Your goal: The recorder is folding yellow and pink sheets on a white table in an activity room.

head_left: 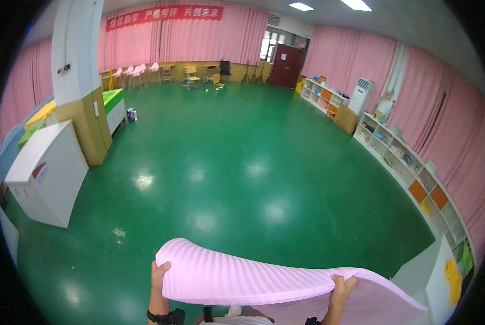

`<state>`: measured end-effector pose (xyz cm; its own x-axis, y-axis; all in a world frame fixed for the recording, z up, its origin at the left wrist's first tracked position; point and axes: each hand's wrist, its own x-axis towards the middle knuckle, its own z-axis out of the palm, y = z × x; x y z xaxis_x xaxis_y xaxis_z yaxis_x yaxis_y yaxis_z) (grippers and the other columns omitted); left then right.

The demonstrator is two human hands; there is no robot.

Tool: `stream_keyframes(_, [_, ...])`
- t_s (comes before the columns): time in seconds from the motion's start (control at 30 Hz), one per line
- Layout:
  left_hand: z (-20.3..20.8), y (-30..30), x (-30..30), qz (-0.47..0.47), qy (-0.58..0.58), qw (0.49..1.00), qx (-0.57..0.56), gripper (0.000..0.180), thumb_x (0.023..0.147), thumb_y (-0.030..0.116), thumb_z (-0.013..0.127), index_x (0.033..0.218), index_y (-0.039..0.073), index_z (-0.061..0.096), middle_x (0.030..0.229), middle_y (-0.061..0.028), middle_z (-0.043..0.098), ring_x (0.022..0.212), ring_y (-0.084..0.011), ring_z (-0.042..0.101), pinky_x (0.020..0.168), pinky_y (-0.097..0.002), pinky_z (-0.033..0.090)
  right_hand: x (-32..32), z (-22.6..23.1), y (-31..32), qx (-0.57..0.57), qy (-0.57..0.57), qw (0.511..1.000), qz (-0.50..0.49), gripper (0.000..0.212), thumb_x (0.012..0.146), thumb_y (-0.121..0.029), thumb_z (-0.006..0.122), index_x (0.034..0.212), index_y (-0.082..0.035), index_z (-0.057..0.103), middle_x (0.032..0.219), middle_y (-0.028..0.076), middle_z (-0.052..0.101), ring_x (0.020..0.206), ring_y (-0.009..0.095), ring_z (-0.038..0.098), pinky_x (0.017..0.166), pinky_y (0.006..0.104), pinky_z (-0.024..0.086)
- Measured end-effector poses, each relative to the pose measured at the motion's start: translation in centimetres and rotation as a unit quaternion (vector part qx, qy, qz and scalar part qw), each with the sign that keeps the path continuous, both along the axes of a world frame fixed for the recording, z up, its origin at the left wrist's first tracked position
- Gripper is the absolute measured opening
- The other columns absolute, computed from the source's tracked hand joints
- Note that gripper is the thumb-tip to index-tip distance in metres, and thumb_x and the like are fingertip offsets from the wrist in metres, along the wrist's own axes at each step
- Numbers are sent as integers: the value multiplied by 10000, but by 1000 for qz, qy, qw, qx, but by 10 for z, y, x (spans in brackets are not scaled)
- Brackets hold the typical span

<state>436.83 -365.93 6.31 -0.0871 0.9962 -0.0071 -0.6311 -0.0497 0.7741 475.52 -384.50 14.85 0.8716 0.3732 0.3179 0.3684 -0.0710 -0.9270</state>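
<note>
Item: pink striped sheet (237, 279), soft, folded or rolled over along its upper edge, held out flat in front of the person at the bottom of the view, above the green floor (226, 162). Its right end drapes down toward the lower right corner, just beside a white cabinet (434, 271).

Left hand (158, 273): closed on the sheet's left edge, fingers curled over the fold. A black watch (158, 317) sits on the wrist.

Right hand (341, 290): closed on the sheet's upper edge toward the right, thumb and fingers pinching the fold.

Surroundings: white cabinet (47, 173) at left, well apart from the sheet; a pillar (83, 81) behind it, white above and tan below. Low white shelves (410, 168) with coloured bins run along the right wall. Pink curtains (199, 38) cover the walls; a red banner (164, 15) hangs above them at the far end. Small chairs and desks (161, 73) stand at the far wall, near a dark red door (287, 65). A white standing air conditioner (361, 95) is at right.
</note>
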Motion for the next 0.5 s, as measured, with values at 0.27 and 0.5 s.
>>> stream_keyframes(0.27, [6,179,2,-31,106,990,-82,385,727,154,659,1000,-74,511,873,-130,591,755,-190,587,686,-300,488,30,24,225,-23,3,995,100,220,657,-125,600,730,76,546,726,147,571,719,251,517,698,358,405])
stream_keyframes(0.5, [9,369,-7,-29,242,958,-153,404,713,212,706,935,-42,484,872,-108,563,767,-155,546,663,-289,470,51,4,421,-88,-14,989,117,227,665,-126,581,561,66,524,539,149,547,406,198,481,431,320,376])
